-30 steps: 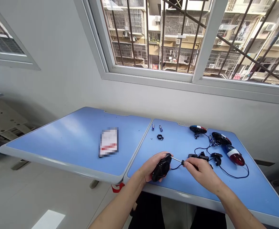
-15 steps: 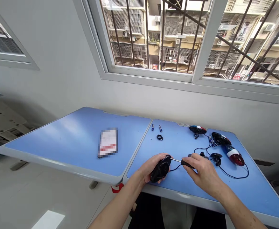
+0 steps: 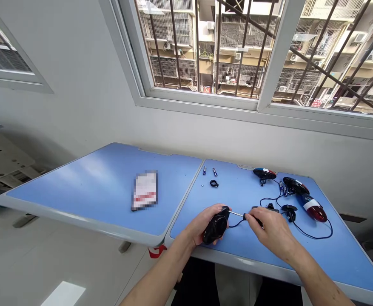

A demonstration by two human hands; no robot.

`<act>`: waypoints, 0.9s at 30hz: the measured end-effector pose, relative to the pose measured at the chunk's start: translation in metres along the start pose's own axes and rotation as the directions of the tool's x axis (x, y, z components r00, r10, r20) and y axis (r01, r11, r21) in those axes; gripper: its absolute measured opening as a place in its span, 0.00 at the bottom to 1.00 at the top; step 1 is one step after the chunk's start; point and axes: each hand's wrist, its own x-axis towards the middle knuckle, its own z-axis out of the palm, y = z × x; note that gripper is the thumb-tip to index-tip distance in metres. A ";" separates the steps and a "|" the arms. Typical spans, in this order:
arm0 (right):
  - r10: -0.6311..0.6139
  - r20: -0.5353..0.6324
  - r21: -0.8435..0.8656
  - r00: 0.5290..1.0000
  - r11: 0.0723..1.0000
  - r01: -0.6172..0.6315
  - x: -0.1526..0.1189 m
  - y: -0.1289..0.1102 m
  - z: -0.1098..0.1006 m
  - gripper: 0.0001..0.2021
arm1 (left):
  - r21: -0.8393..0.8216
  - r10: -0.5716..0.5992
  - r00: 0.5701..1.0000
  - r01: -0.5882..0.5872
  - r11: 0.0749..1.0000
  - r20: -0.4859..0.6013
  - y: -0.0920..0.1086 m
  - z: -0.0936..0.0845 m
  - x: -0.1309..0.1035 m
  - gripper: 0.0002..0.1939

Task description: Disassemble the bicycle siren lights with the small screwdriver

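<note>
My left hand (image 3: 202, 223) grips a black oval housing (image 3: 216, 226) near the front edge of the right blue table (image 3: 237, 250). My right hand (image 3: 271, 231) holds a small screwdriver (image 3: 246, 217) by its black handle. The thin metal shaft points left and its tip meets the top of the housing. A thin black wire runs from the housing under the screwdriver toward the parts at the right.
Further back lie a black ring (image 3: 214, 183), two small blue screws (image 3: 209, 171), and red-white-blue oval light units (image 3: 310, 206) joined by black cable (image 3: 314, 235). A blurred packet (image 3: 145, 190) lies on the left blue table (image 3: 78, 187). A wall and barred window stand behind.
My right hand and the screwdriver have shifted slightly along the shaft's line; the left hand keeps the housing in the same place.
</note>
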 end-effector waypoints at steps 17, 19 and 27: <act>-0.011 -0.068 -0.037 0.998 0.999 0.008 -0.003 -0.008 0.003 0.22 | -0.062 0.010 1.000 -0.009 0.998 0.012 0.001 -0.002 0.000 0.20; -0.051 -0.103 -0.045 0.993 0.998 0.046 -0.003 -0.007 0.003 0.18 | -0.072 0.011 1.000 -0.009 0.997 0.019 0.000 -0.003 0.000 0.20; -0.070 -0.184 0.184 0.980 0.977 0.105 -0.003 -0.002 0.009 0.11 | -0.143 0.036 0.998 -0.028 0.989 0.051 -0.002 -0.006 0.002 0.18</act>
